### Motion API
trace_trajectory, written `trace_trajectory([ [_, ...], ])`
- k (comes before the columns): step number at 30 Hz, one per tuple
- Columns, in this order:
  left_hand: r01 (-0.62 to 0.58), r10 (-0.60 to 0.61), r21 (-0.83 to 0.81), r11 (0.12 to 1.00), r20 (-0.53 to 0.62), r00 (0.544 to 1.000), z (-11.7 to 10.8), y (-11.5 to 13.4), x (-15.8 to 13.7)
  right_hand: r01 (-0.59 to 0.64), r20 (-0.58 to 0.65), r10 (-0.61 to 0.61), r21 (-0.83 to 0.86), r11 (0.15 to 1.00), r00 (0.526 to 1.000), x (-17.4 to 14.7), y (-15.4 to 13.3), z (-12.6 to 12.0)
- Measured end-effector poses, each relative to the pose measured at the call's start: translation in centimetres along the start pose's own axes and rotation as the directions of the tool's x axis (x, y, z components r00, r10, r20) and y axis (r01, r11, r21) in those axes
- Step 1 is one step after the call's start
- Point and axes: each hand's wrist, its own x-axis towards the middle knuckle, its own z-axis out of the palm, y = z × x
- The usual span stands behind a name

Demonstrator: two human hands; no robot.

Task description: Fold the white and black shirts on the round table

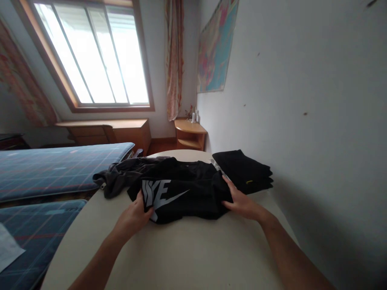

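A black T-shirt [196,201] with a large pale printed logo lies partly folded on the cream table, its neckline toward the far side. My left hand [134,213] grips its left side by the print, thumb on top and fingers partly hidden by the cloth. On the opposite side, my right hand [240,201] pinches the shirt's right edge between thumb and fingers. Just beyond my right hand sits a stack of folded black clothes [244,171] with a small yellow mark. A crumpled dark grey garment [121,177] lies to the left, partly behind the shirt.
The round cream table [193,253] reaches close to the white wall [317,141] on the right. Plaid mattresses [60,169] lie at the left. Farther back are a wooden desk [130,125], a corner shelf [190,127] and a window [96,56].
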Motion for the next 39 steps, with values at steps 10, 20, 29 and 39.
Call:
trace_trajectory([
  [10, 0.115, -0.193, -0.506, 0.855, -0.105, 0.976, -3.1, 0.6, 3.3, 0.071, -0.680, 0.076, 0.185, 0.980, 0.729, 1.7, -1.0, -1.6],
  [20, 0.162, -0.175, -0.069, 0.984, -0.278, 0.944, -3.3, -2.3, 4.2, 0.000, -0.614, 0.120, 0.192, 0.981, 0.780, 2.2, 0.6, -0.3],
  [29, -0.022, 0.012, -0.053, 0.998, -0.185, 0.983, -2.1, -1.8, 3.7, -0.059, -0.473, -0.141, -0.382, 0.922, 0.870, 1.7, 0.5, 1.1],
  [39, -0.097, 0.112, 0.069, 0.993, -0.255, 0.961, -1.9, -2.2, 3.7, 0.299, 0.125, -0.277, -0.218, 0.929, 0.953, 0.4, -5.3, 2.7],
])
